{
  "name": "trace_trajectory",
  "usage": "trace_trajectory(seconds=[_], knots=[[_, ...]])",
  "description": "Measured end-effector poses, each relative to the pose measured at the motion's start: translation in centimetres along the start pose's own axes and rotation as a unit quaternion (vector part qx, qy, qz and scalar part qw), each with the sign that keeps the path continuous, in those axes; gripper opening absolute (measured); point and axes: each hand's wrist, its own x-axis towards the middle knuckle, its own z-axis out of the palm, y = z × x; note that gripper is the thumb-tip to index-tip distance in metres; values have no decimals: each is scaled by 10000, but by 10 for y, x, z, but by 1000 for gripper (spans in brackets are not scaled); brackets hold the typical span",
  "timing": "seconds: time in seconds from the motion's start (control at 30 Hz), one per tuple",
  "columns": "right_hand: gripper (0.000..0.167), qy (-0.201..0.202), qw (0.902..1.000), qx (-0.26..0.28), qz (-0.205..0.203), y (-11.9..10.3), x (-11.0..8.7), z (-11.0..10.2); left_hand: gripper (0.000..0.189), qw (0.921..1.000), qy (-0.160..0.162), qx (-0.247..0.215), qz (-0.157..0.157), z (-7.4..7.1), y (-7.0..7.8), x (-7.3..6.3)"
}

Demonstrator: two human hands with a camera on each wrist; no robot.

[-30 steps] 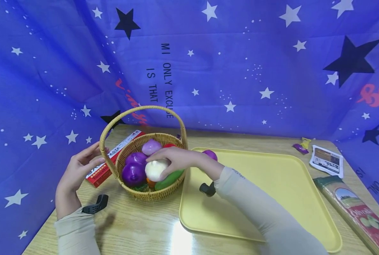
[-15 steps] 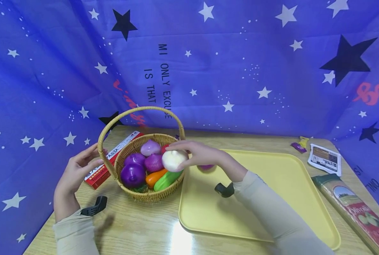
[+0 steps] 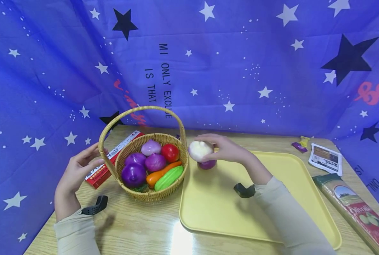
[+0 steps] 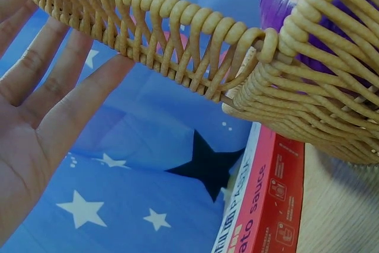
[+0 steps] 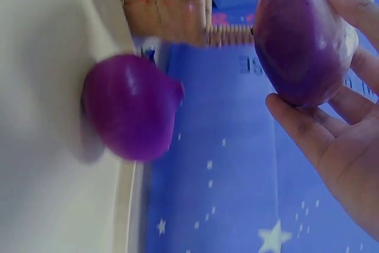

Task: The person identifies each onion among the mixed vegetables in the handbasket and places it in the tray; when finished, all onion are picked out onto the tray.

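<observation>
My right hand (image 3: 225,148) pinches a purple-and-white bulb-shaped vegetable (image 3: 199,151) with thumb and fingers, above the left end of the yellow tray (image 3: 240,205). Its smooth purple side (image 5: 296,45) shows in the right wrist view, apart from a purple onion (image 5: 131,108) on the tray. My left hand (image 3: 76,173) is at the left side of the wicker basket's handle (image 3: 108,130); in the left wrist view its fairly straight fingers (image 4: 95,90) touch the handle, some tips hidden behind it. Inside the basket (image 3: 151,197) lie several purple onions (image 3: 133,175), a tomato (image 3: 170,152), a carrot (image 3: 159,175) and a cucumber (image 3: 169,178).
A red pasta box (image 3: 97,179) lies left of the basket, partly behind it. At the right are a long olive-pictured packet (image 3: 355,209), a white pouch (image 3: 325,158) and small wrapped sweets (image 3: 300,147). A blue starry cloth (image 3: 240,71) hangs behind the table.
My right hand has lifted the purple-and-white vegetable out of the basket and carried it right over the tray, uncovering the tomato, carrot and cucumber. The left hand has stayed at the handle.
</observation>
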Motion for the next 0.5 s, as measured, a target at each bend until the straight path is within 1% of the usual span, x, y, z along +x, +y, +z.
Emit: trace_trajectory(seconds=[0.17,0.27,0.4,0.5], knots=[[67,353,9991,-138,190,16,-14,-11,50,9999,-99,-63,99,0,-1,0],[69,479,9982,-191,312,27,-21,-15,49,9998,-134,-58,134,0,-1,0],[71,617,9964,-19,588,40,-30,-17,49,9997,-173,-75,153,-1,-1,1],[71,736,9946,194,707,51,-36,-18,49,9997,-188,-59,148,-1,-2,1]])
